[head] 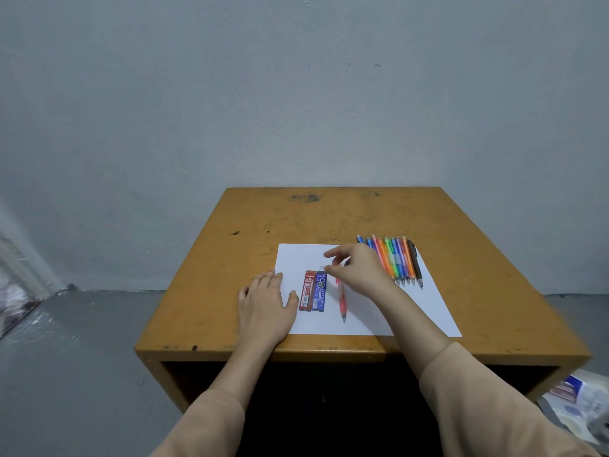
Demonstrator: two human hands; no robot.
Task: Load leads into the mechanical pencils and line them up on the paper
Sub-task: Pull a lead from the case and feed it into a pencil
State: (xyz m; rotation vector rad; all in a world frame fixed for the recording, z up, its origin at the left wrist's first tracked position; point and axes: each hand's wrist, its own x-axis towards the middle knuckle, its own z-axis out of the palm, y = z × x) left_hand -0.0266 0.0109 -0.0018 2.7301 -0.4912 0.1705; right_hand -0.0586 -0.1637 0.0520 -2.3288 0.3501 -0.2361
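A pale grey wall [296,94] and a grey floor [66,341] frame a scuffed, ochre-topped bench [329,219]. A white sheet of paper [412,311] lies on it near the front edge. The person's left hand [263,308] rests flat, fingers straight, on the paper's left edge. The right hand [359,272] hovers over the sheet, fingers loosely curled; whether it pinches anything cannot be told. A row of coloured mechanical pencils [395,258] lies across the paper's far right corner. Mid-sheet lie a red lead case [308,290] marked "2B", a blue lead case [320,291] reading "0.5" and "PENCIL LEAD" touching it, and just beside them a red pencil [342,301]. Some packets [576,400] lie on the floor.
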